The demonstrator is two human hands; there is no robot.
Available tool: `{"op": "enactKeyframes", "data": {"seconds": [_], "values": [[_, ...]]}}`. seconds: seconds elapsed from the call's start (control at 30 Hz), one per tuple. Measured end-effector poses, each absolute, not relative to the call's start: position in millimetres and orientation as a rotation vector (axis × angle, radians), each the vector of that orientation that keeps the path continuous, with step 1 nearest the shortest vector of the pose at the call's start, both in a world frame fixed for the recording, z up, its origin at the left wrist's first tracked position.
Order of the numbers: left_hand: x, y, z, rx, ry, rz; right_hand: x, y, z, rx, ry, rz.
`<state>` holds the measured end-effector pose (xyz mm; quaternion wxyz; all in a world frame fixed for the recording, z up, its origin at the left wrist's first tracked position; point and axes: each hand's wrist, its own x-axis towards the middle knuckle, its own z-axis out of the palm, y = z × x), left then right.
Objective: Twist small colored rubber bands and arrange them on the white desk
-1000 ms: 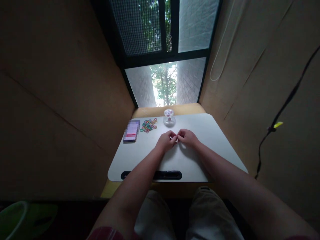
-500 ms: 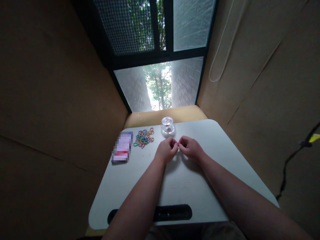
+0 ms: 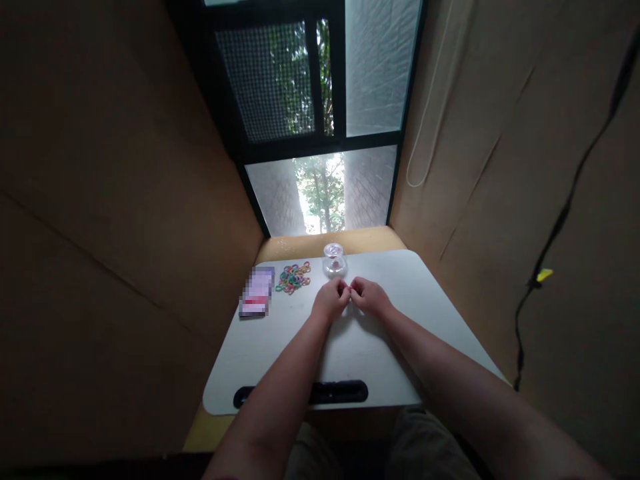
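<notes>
My left hand (image 3: 331, 299) and my right hand (image 3: 371, 296) meet above the white table, fingertips nearly touching. Both are closed in a pinch on a small pinkish elastic band (image 3: 350, 290), mostly hidden by the fingers. Just beyond them stands a clear round plastic container (image 3: 334, 265), its upper part narrower than its base. To the left of my left hand lies a loose pile of small coloured elastic bands (image 3: 293, 279) in green, pink, yellow and purple.
A phone (image 3: 257, 292), its screen blurred out, lies at the left edge of the white lap table (image 3: 270, 360). A black slot (image 3: 345, 392) runs along the near edge. Walls rise on both sides, with a window (image 3: 323, 193) behind. A black cable (image 3: 563, 213) hangs at the right.
The camera view has tilted and shifted, so the table looks smaller and lower. My hands stay pinched together at about the same place over the table.
</notes>
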<state>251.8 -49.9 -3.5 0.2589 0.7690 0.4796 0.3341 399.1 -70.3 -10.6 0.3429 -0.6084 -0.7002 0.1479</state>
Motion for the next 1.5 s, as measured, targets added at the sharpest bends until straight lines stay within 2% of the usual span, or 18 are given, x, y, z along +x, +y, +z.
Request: {"op": "enactKeyframes", "data": {"seconds": [0.17,0.5,1.13,1.5], "values": [[244.5,-89.6,-2.4,1.989,1.295,0.887,395.3,-106.4,-8.6,-1.502,-1.856,0.492],[228.4,-154.8,-1.7,2.140,1.410,0.791,386.9,-167.5,-4.1,-1.569,-1.942,0.477],[220.1,-136.5,-0.5,2.223,1.347,0.619,383.6,-159.9,-0.7,-1.625,-2.034,0.379],[201.8,-135.4,-11.7,2.168,1.272,0.461,367.8,-176.2,-16.3,-1.672,-1.946,0.480]]}}
